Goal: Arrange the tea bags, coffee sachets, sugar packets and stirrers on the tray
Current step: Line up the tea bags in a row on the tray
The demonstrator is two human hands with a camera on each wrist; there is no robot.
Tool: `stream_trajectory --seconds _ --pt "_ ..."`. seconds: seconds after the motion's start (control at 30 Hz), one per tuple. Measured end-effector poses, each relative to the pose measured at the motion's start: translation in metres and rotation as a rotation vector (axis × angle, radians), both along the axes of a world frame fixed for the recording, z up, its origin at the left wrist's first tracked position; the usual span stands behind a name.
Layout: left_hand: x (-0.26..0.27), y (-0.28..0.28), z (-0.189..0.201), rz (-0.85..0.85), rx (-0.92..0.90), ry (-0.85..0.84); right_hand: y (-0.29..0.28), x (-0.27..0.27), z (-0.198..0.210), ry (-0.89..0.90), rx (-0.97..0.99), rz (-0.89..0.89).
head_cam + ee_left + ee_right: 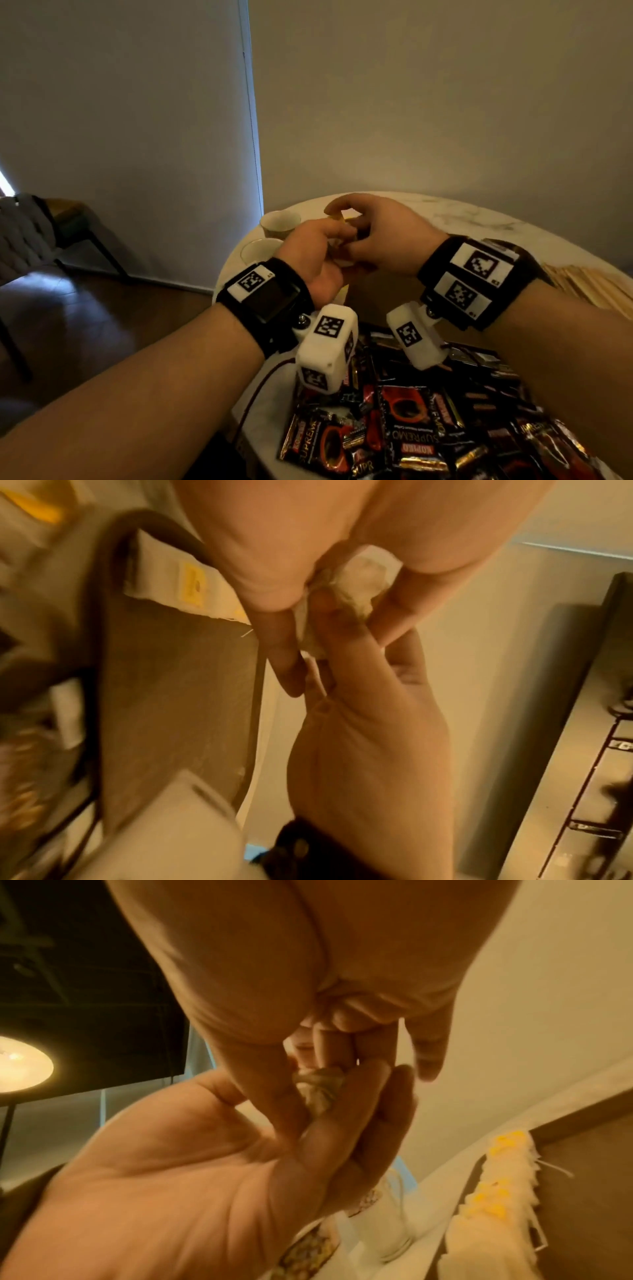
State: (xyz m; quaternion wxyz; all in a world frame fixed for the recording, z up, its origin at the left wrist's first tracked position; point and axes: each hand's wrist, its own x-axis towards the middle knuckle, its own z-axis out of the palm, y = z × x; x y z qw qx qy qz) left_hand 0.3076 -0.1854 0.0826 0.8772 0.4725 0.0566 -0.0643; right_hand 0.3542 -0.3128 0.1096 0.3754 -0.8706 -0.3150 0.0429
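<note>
Both hands meet above the brown tray [387, 291]. Between them is a small crumpled white tea bag [359, 588], also visible as the tea bag [318, 1089] in the right wrist view. My left hand [337, 241] pinches it from the left and my right hand [346, 222] pinches it from the right. In the head view the fingers hide most of the bag. A row of tea bags [496, 1191] with yellow tags lies along the tray's edge. Black coffee sachets [411, 428] are heaped at the near side. Wooden stirrers [589, 287] lie to the right.
Two pale cups [279, 222] stand on the round marble table [479, 219] left of the hands. A chair [41, 233] stands on the floor at far left. The wall runs close behind the table.
</note>
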Motion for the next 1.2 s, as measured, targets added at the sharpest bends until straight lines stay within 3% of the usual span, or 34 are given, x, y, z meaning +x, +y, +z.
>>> stream_trajectory --seconds 0.13,0.33,0.53,0.7,1.0,1.2 --pt "0.025 -0.017 0.001 -0.015 0.058 0.055 -0.028 0.023 -0.007 0.136 0.146 -0.003" --pt "0.069 -0.043 0.0 0.123 0.238 0.034 -0.064 0.065 -0.024 0.264 0.508 -0.119" --pt "0.099 -0.059 -0.015 -0.019 0.544 -0.118 -0.082 0.092 -0.053 0.466 0.731 -0.239" --pt "0.116 -0.058 -0.024 -0.019 0.507 -0.025 -0.087 0.103 -0.07 0.622 0.894 -0.278" --pt "0.119 -0.048 -0.035 0.141 0.33 0.019 -0.085 0.106 -0.075 0.615 0.982 -0.345" --pt "0.117 -0.041 -0.042 0.209 0.276 0.039 -0.084 0.101 -0.073 0.579 1.014 -0.27"
